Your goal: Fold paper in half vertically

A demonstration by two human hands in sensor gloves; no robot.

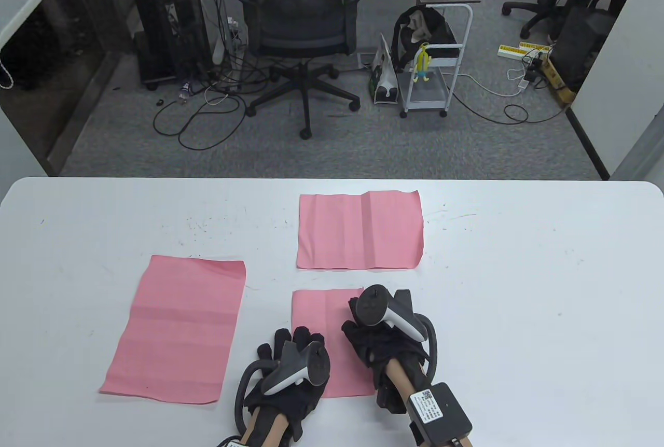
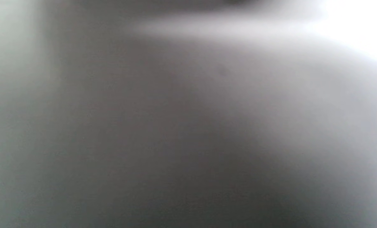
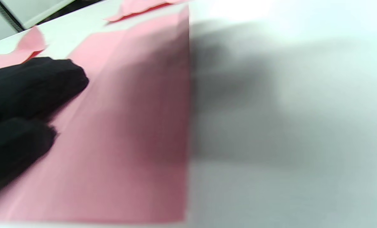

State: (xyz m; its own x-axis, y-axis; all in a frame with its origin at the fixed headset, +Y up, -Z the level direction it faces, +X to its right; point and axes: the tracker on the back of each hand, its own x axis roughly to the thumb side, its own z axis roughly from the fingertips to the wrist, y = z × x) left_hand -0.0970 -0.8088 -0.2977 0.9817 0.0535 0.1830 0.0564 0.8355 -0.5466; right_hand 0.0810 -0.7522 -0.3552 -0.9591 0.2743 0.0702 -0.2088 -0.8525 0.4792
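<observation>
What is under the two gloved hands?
A narrow pink paper sheet lies flat under both the left hand and the right hand. Its lower part is covered; the white table shows around it.

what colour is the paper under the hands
Pink. The paper under both hands shows best in the table view, on the white table.

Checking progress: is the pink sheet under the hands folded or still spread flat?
Folded, it seems: the pink sheet looks about half as wide as the spread sheet on its left, with both hands on it.
</observation>
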